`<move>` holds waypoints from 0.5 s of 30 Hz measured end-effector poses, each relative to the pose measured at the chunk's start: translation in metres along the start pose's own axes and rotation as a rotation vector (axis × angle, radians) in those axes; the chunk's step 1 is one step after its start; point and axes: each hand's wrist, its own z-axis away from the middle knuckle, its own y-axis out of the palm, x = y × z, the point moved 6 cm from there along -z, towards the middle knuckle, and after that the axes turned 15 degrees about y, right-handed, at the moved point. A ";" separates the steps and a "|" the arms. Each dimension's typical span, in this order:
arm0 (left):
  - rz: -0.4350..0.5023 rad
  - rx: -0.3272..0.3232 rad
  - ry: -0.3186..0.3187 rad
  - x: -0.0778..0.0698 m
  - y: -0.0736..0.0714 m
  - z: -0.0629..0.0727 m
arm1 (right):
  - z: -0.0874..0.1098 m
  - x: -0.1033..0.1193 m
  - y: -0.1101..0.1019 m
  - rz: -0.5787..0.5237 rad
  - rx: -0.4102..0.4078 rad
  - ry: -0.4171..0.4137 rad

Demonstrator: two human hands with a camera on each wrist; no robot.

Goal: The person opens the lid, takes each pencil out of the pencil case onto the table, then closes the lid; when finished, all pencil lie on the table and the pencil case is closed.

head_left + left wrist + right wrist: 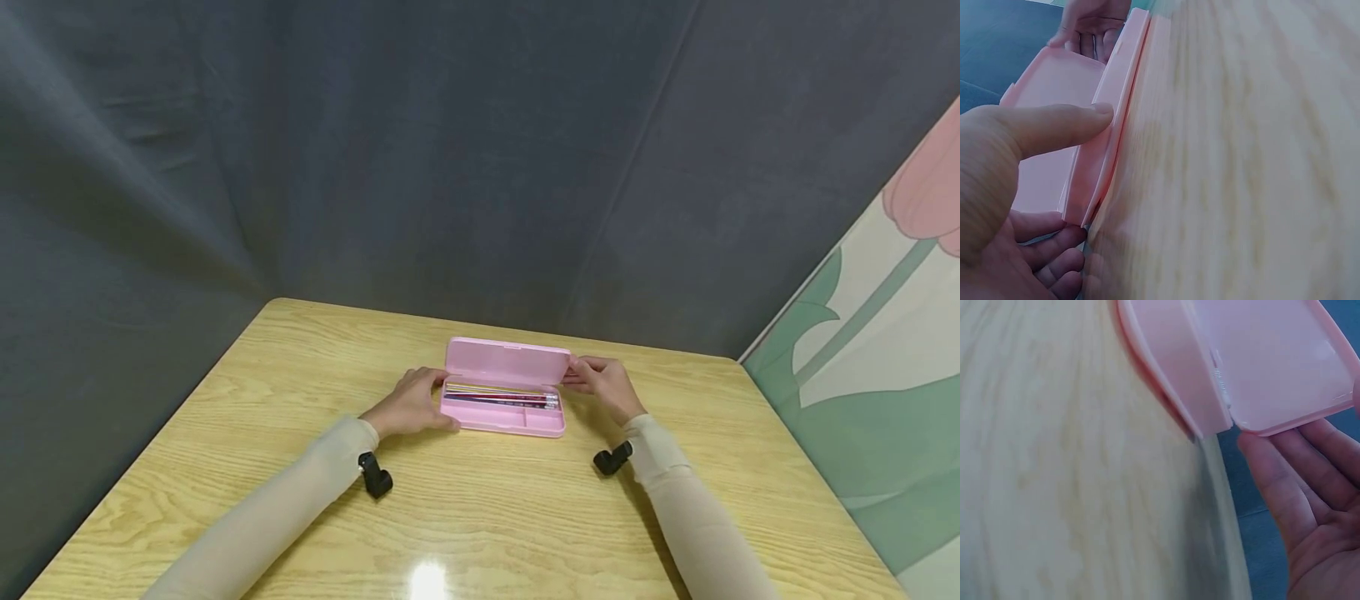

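Note:
A pink pencil case (495, 427) sits on the table in the head view, its lid (510, 361) raised along the back. Several pencils (498, 397) lie lengthwise in its rear part, and a small divider marks off the front right corner. My left hand (411, 406) grips the base's left end; in the left wrist view its thumb (1079, 125) lies against the front wall and its fingers are at the end. With my right hand (611, 392) I hold the lid's right edge, the fingers (1310, 462) along its side and the thumb mostly out of the right wrist view.
The wooden table (480, 517) extends around the case on all sides. Behind it hangs a dark curtain (465, 167), and a panel with a floral print (885, 358) stands at the right edge.

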 end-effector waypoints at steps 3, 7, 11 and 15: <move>-0.004 -0.003 0.004 0.001 0.000 0.000 | -0.005 -0.004 0.000 -0.024 -0.002 0.008; -0.007 0.002 -0.001 0.001 0.000 0.000 | -0.010 -0.008 0.001 -0.039 -0.028 0.029; -0.012 0.008 -0.010 -0.001 0.000 0.000 | -0.014 -0.011 0.002 -0.062 -0.044 0.060; -0.017 0.005 -0.019 -0.002 0.001 0.001 | -0.021 -0.015 0.004 -0.077 -0.047 0.098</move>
